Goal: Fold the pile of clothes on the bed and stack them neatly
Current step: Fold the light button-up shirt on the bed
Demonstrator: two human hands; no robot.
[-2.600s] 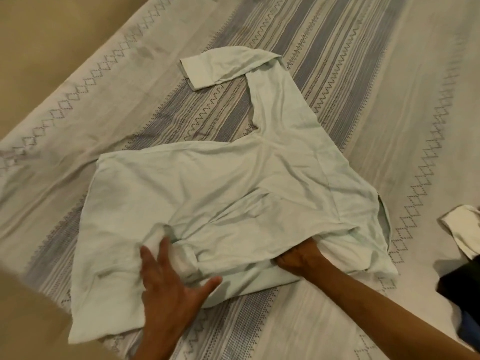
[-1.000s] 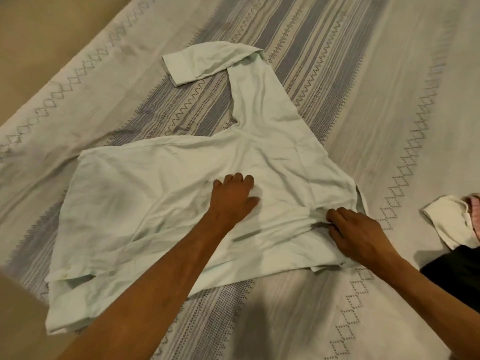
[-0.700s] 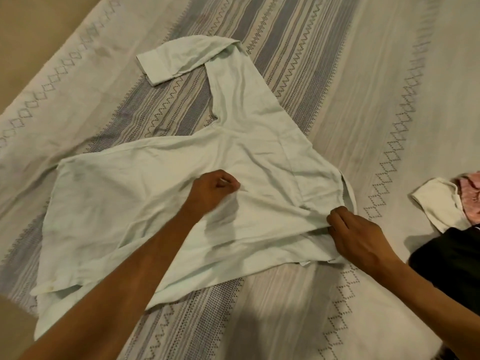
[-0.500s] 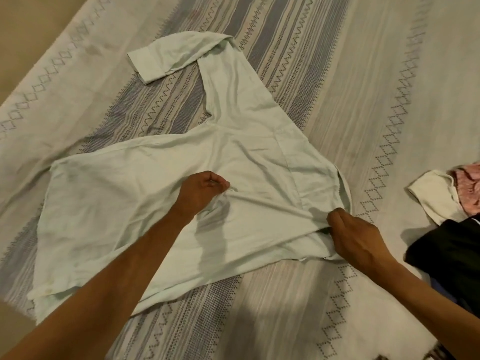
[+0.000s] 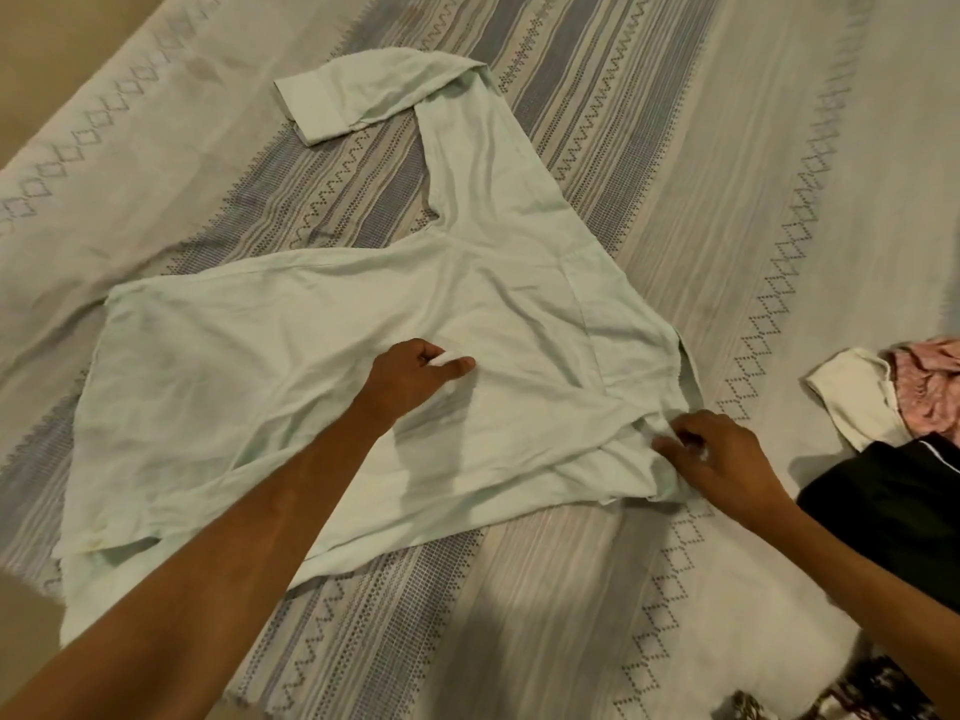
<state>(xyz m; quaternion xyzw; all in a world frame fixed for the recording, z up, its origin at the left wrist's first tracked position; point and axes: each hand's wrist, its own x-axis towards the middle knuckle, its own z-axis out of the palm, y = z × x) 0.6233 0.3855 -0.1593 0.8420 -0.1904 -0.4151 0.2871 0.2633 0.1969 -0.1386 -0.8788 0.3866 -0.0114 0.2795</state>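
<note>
A pale mint long-sleeved shirt [image 5: 291, 387] lies spread flat on the bed, one sleeve [image 5: 467, 148] reaching away toward the far side with its cuff folded over to the left. My left hand [image 5: 410, 376] pinches a small fold of the shirt's fabric near its middle. My right hand [image 5: 722, 459] grips the shirt's bunched edge at its right end, close to the collar.
The bed is covered by a striped, patterned sheet [image 5: 701, 200]. At the right edge lies a pile of other clothes: a cream piece [image 5: 852, 397], a pink piece [image 5: 930, 387] and a black garment [image 5: 893, 511]. A tan floor [image 5: 78, 44] shows beyond the bed's left edge.
My left hand went from lying flat on the shirt to pinching its fabric. My right hand stayed at the shirt's right end and closed on the edge there.
</note>
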